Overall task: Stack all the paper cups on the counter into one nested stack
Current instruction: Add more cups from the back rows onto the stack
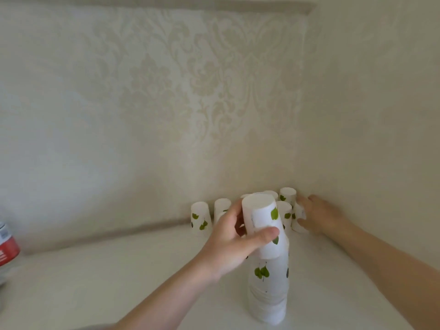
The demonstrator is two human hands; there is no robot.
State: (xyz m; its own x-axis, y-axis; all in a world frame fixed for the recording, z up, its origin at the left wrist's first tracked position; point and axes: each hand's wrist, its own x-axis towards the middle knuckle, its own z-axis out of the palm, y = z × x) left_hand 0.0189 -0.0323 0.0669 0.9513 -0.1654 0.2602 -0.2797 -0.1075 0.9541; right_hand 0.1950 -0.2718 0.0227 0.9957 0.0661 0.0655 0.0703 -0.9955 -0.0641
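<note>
Nearest, upside-down nested paper cups form a stack (267, 294) on the white desk (119, 282); left hand (235, 241) grips its top cup (262, 220), right hand (321, 216) seemingly closes around a far cup (297, 219) among leaf-printed ones (200, 216)

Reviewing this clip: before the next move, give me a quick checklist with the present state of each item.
1. Left hand grips top cup: ok.
2. Top cup lined up over the stack: not ok, it tilts.
3. Stack upright on the counter: ok.
4. Right hand on a loose cup: ok, fingers around it.
5. Loose cups all gathered: not ok, several stand by the wall.
6. Bottle clear of the stack: ok.
</note>
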